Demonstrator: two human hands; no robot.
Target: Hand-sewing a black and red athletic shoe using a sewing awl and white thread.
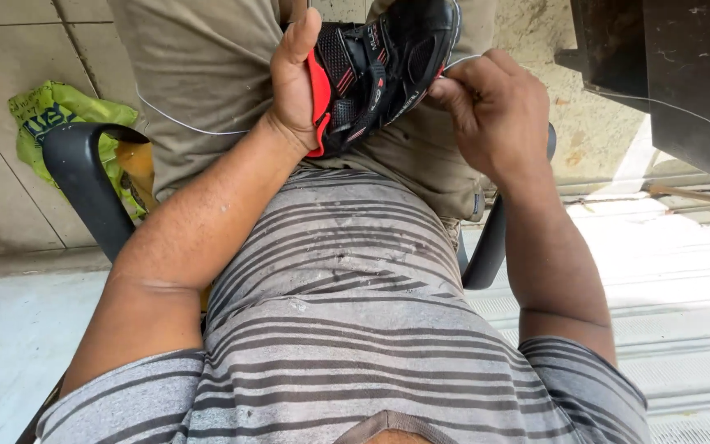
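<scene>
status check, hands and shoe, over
Left hand holds the shoe on the lap. Right hand pinches a white thread at the shoe's edge. Nothing in the way.

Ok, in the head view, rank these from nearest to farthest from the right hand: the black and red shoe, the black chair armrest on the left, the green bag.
1. Black and red shoe: on the lap, touching the right hand.
2. Black chair armrest: far left, beyond the left hand.
3. Green bag: on the floor behind that armrest, farthest left.
</scene>
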